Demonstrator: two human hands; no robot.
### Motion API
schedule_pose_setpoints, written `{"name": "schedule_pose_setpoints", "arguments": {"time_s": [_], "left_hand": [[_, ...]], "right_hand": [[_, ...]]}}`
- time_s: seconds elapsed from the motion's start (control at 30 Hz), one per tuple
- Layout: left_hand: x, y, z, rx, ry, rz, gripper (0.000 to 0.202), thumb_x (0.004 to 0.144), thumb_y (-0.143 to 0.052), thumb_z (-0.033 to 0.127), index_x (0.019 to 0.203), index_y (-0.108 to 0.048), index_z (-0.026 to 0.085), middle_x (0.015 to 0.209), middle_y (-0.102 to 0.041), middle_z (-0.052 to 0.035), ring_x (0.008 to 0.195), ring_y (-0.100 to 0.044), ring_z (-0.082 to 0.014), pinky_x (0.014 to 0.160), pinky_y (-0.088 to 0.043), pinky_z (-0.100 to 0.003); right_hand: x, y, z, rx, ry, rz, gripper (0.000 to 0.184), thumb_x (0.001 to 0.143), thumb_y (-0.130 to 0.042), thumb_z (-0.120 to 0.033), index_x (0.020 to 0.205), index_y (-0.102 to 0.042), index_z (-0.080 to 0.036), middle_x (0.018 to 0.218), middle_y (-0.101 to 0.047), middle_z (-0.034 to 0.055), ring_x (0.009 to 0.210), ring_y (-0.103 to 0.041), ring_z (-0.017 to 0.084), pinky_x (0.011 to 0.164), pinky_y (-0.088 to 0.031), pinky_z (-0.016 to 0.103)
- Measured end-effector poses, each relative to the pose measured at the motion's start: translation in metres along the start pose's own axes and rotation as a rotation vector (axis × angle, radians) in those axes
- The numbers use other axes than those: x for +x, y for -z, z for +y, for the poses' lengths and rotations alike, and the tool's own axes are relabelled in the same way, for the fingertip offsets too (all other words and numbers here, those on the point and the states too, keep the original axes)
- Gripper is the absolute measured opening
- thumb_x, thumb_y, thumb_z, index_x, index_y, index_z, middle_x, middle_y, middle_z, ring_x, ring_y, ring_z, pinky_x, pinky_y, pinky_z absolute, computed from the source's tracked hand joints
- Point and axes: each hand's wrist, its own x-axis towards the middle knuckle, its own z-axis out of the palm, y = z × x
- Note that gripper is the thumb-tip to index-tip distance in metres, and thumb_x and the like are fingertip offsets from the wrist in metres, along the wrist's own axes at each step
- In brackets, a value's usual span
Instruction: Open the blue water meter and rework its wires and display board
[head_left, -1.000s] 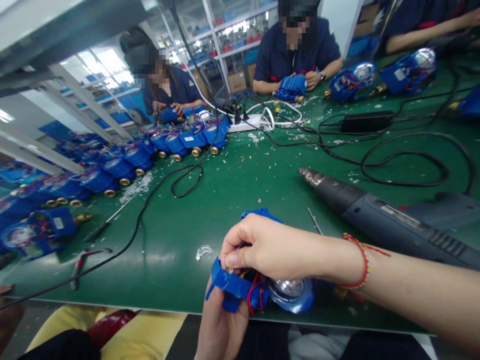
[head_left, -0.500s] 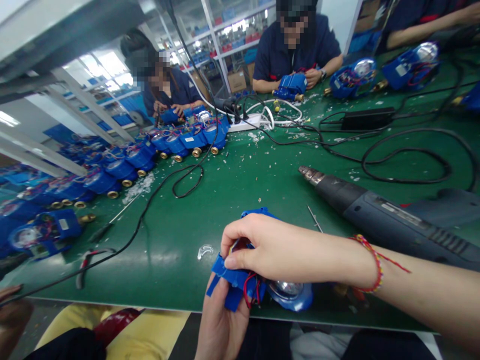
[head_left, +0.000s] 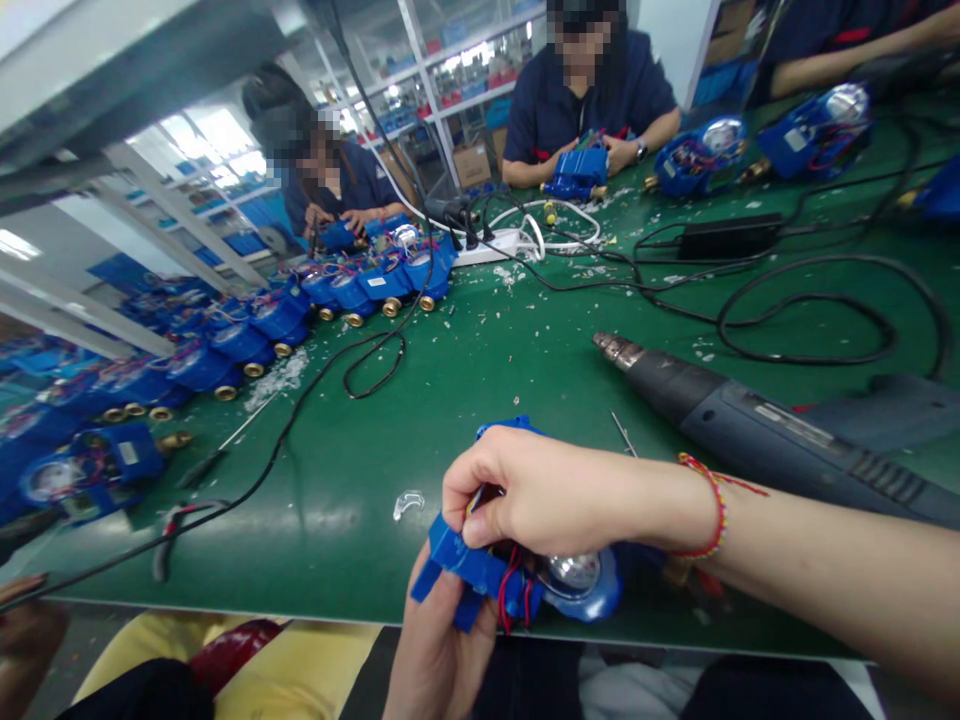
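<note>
A blue water meter (head_left: 577, 585) with a round glass dial, an open blue housing and red and yellow wires sits at the near edge of the green table (head_left: 465, 400). My left hand (head_left: 439, 655) reaches up from below and grips the housing's left end. My right hand (head_left: 540, 495) lies over the top of the meter, thumb and fingers pinched into the wires inside the housing. A red thread bracelet is on that wrist.
A dark heat gun (head_left: 750, 425) lies just right of my hands, nozzle pointing left. Black cables (head_left: 810, 310) loop across the table. Rows of blue meters (head_left: 247, 335) line the left side. A small clear plastic piece (head_left: 407, 503) lies nearby. Several people sit opposite.
My hands have shifted the meter slightly; the right wrist has drawn back a little. Otherwise the scene is the same.
</note>
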Motion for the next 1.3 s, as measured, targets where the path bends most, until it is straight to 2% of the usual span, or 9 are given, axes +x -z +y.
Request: {"name": "schedule_pose_setpoints", "arguments": {"time_s": [0.1, 0.2, 0.4, 0.57, 0.73, 0.87, 1.0, 1.17, 1.3], "left_hand": [[0.000, -0.006, 0.001, -0.010, 0.006, -0.003, 0.032, 0.078, -0.078, 0.031, 0.109, -0.074, 0.025, 0.108, -0.078, -0.0077, 0.105, -0.071, -0.0275, 0.092, -0.058, -0.041], [-0.001, -0.011, 0.002, -0.036, 0.027, -0.004, 0.031, 0.078, -0.078, 0.031, 0.109, -0.075, 0.027, 0.104, -0.079, -0.0072, 0.099, -0.074, -0.0272, 0.086, -0.061, -0.040], [-0.003, -0.012, 0.004, -0.111, 0.039, 0.050, 0.043, 0.078, -0.078, 0.022, 0.120, -0.070, 0.028, 0.103, -0.079, -0.0062, 0.092, -0.075, -0.0219, 0.082, -0.062, -0.034], [-0.001, -0.013, 0.007, -0.120, 0.078, 0.010, 0.048, 0.081, -0.074, 0.022, 0.129, -0.065, 0.026, 0.094, -0.080, -0.0080, 0.086, -0.075, -0.0190, 0.082, -0.062, -0.030], [-0.007, -0.023, 0.011, -0.119, 0.046, 0.087, 0.048, 0.085, -0.068, 0.015, 0.130, -0.063, 0.028, 0.097, -0.079, -0.0070, 0.085, -0.075, -0.0194, 0.081, -0.062, -0.033], [-0.009, -0.019, 0.011, -0.090, 0.013, 0.115, 0.033, 0.081, -0.071, 0.015, 0.113, -0.074, 0.024, 0.098, -0.080, -0.0086, 0.085, -0.075, -0.0210, 0.078, -0.063, -0.033], [-0.005, -0.012, 0.012, -0.037, -0.044, 0.110, 0.042, 0.073, -0.079, 0.018, 0.114, -0.073, 0.027, 0.114, -0.077, -0.0067, 0.104, -0.072, -0.0288, 0.079, -0.064, -0.033], [-0.004, -0.027, 0.020, 0.113, -0.120, 0.121, 0.075, 0.066, -0.083, 0.014, 0.135, -0.058, 0.032, 0.127, -0.071, -0.0077, 0.106, -0.071, -0.0286, 0.080, -0.061, -0.029], [-0.013, -0.048, 0.023, 0.211, -0.174, 0.108, 0.094, 0.058, -0.087, 0.016, 0.142, -0.049, 0.034, 0.120, -0.074, -0.0077, 0.096, -0.073, -0.0277, 0.078, -0.060, -0.031]], "right_hand": [[0.001, 0.000, -0.002, -0.008, -0.008, 0.006, 0.013, 0.075, -0.059, 0.000, 0.070, -0.060, -0.011, 0.055, -0.048, -0.0082, 0.050, -0.041, 0.003, 0.052, -0.034, 0.015], [0.001, -0.003, -0.003, -0.038, 0.007, 0.078, 0.013, 0.080, -0.056, -0.003, 0.072, -0.062, -0.011, 0.059, -0.053, -0.0054, 0.053, -0.046, 0.005, 0.053, -0.036, 0.017], [-0.016, -0.004, 0.001, -0.173, 0.143, 0.476, 0.022, 0.086, -0.053, -0.004, 0.100, -0.066, -0.012, 0.101, -0.067, 0.0035, 0.091, -0.060, 0.012, 0.081, -0.044, 0.024], [-0.044, -0.002, 0.010, -0.201, 0.170, 0.669, 0.018, 0.087, -0.056, -0.004, 0.094, -0.067, -0.017, 0.099, -0.067, 0.0002, 0.096, -0.059, 0.012, 0.087, -0.044, 0.025], [-0.071, -0.010, 0.035, -0.292, 0.210, 0.767, 0.018, 0.090, -0.051, -0.010, 0.094, -0.066, -0.020, 0.099, -0.068, 0.0014, 0.095, -0.062, 0.013, 0.085, -0.048, 0.026], [-0.095, -0.020, 0.064, -0.439, 0.196, 0.917, 0.016, 0.093, -0.051, -0.018, 0.096, -0.066, -0.022, 0.098, -0.068, 0.0039, 0.094, -0.064, 0.015, 0.081, -0.052, 0.027], [-0.121, -0.045, 0.093, -0.580, 0.202, 1.075, 0.015, 0.092, -0.053, -0.015, 0.100, -0.064, -0.021, 0.095, -0.068, 0.0066, 0.091, -0.065, 0.017, 0.077, -0.055, 0.028], [-0.137, -0.069, 0.105, -0.664, 0.330, 1.026, 0.031, 0.088, -0.054, -0.012, 0.118, -0.059, -0.018, 0.103, -0.066, 0.0092, 0.099, -0.063, 0.019, 0.084, -0.055, 0.031], [-0.121, -0.059, 0.074, -0.716, 0.423, 0.890, 0.035, 0.088, -0.055, -0.013, 0.123, -0.055, -0.017, 0.117, -0.065, 0.0087, 0.112, -0.058, 0.018, 0.098, -0.049, 0.030]]}}
